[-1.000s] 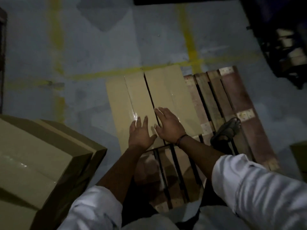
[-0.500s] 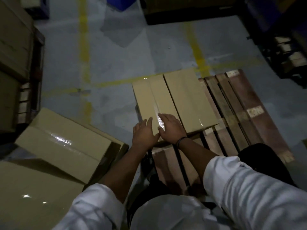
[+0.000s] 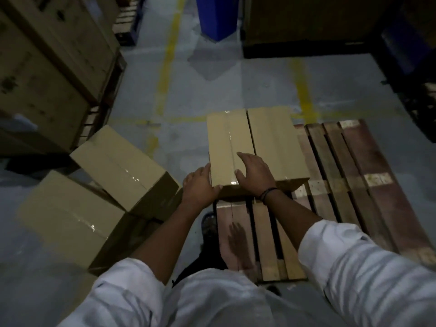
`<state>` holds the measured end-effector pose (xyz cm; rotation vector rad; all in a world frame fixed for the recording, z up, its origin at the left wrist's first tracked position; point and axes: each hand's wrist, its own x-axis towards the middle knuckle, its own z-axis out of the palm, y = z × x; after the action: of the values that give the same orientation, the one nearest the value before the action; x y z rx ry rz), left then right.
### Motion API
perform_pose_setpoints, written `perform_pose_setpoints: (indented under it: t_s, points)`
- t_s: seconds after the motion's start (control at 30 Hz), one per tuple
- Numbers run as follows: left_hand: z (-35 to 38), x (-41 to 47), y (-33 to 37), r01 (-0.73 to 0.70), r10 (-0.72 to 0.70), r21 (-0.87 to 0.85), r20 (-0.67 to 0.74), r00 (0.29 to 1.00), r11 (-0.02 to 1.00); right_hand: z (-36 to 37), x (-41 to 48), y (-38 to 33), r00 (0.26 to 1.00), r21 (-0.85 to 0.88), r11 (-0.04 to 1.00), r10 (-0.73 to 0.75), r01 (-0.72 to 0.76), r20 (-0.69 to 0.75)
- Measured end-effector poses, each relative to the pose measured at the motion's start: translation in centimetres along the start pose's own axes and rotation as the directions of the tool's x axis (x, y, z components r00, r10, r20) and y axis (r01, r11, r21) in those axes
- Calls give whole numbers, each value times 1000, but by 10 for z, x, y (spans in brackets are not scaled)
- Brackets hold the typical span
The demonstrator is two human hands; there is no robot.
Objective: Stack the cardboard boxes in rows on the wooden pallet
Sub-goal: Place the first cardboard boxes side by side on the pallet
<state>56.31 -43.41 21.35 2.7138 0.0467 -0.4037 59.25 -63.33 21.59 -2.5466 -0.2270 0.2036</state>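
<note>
Two long cardboard boxes lie side by side on the far left part of the wooden pallet (image 3: 354, 166). My left hand (image 3: 200, 186) cups the near left corner of the left box (image 3: 226, 138), fingers curled on its edge. My right hand (image 3: 254, 172) lies flat on top of that same box near its front end, fingers spread. The right box (image 3: 273, 140) touches it along a narrow seam. Two more cardboard boxes (image 3: 122, 166) (image 3: 68, 213) rest on the floor to my left, one leaning on the other.
Tall stacks of cartons on a pallet (image 3: 47, 67) stand at the far left. A blue object (image 3: 217, 15) and a dark loaded pallet (image 3: 306, 31) are ahead, dark racking at the right. Yellow lines cross the grey floor. My foot (image 3: 208, 224) is beside the pallet.
The view has tilted up and shifted, showing more of the floor and stacks. My left hand has slid from the top of the box to its near left corner; the right hand stays on top.
</note>
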Motion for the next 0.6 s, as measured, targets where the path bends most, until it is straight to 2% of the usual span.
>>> perform_pose_setpoints:
  t_s: [0.27, 0.6]
  points:
    - [12, -119, -8, 93, -93, 16, -12, 996, 996, -7, -86, -16, 994, -13, 995, -96, 97, 54]
    - [-24, -163, -99, 261, -266, -72, -59, 962, 963, 44, -74, -107, 968, -74, 975, -194, 207, 160]
